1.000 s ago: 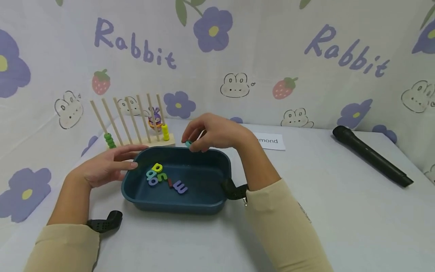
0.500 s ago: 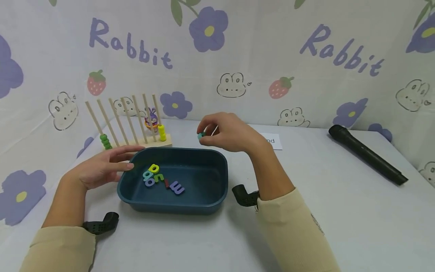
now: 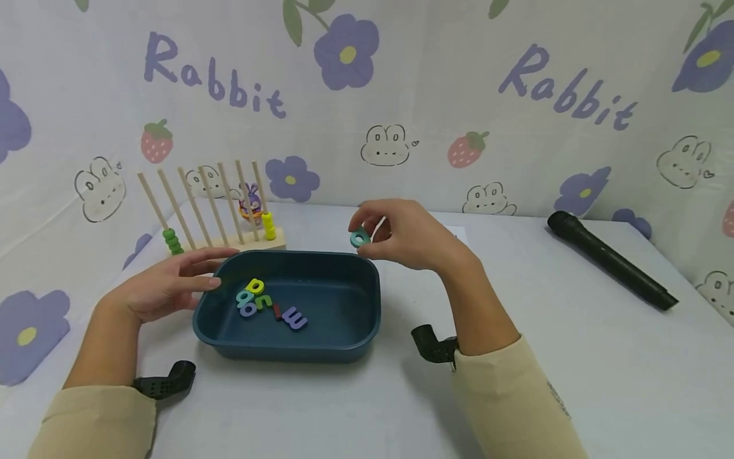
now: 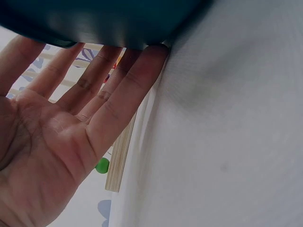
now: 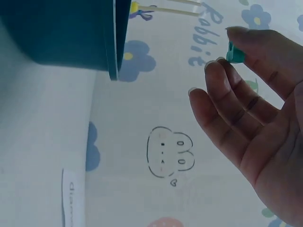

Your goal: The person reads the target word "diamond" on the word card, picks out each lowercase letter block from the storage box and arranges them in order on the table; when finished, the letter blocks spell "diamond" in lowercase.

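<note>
My right hand (image 3: 404, 233) pinches a small teal toy letter (image 3: 360, 238) with a round hole, between thumb and fingertips, just beyond the back right of a dark blue basin (image 3: 287, 352). The right wrist view shows the letter (image 5: 235, 54) edge-on, the other fingers spread loosely. My left hand (image 3: 166, 285) rests against the basin's left end with its thumb at the rim. Seen from the left wrist, its nearly straight fingers touch the basin's outer wall (image 4: 109, 28). Inside the basin lie several coloured toy letters, among them a purple m (image 3: 295, 318) and a yellow letter (image 3: 255, 286).
Behind the basin stands a wooden peg rack (image 3: 275, 240) with green beads (image 3: 172, 241) and yellow beads (image 3: 269, 225). A small purple rabbit figure (image 3: 251, 201) is behind it. A card (image 5: 73, 198) lies behind my right wrist. A black microphone (image 3: 610, 260) lies at right.
My right hand has moved right from over the basin's back rim with the teal letter, which now faces the head camera. My left hand stays at the basin. The head view has shifted slightly.
</note>
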The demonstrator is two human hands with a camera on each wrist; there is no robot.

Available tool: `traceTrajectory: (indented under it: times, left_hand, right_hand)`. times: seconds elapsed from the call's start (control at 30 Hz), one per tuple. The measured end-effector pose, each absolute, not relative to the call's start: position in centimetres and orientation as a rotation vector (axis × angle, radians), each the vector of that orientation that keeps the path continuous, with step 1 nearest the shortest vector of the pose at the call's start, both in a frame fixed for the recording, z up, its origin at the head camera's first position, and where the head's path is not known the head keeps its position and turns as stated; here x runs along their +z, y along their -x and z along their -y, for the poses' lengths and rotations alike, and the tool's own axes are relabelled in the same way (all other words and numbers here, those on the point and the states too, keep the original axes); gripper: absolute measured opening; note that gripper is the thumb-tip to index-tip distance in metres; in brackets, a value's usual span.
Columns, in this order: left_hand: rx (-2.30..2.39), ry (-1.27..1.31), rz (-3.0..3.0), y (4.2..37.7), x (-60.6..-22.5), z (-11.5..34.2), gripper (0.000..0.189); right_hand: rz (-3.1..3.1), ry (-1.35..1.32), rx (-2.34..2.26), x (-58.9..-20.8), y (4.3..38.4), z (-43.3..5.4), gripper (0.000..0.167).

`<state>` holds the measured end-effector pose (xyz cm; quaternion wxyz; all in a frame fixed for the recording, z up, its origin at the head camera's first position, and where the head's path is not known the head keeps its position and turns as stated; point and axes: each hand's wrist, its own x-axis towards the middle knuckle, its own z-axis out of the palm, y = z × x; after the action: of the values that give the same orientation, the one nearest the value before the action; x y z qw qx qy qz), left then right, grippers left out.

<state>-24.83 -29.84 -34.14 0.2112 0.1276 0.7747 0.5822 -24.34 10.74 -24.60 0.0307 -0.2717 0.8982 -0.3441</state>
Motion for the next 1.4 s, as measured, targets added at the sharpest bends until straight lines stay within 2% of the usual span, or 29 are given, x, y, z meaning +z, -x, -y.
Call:
traceTrajectory:
  times: [0.6, 1.4]
  left_hand:
    - [1.61, -0.332, -2.164, 24.9, -34.2, 30.2, 0.06]
    - [1.609, -0.331, -2.156, 25.1, -34.6, 30.2, 0.058]
  right_hand:
    - [-2.867, 0.593, -0.864, -26.2, 23.4, -15.2, 0.023]
    - [-2.704, 0.43, -0.735, -29.4, 24.8, -17.7, 0.021]
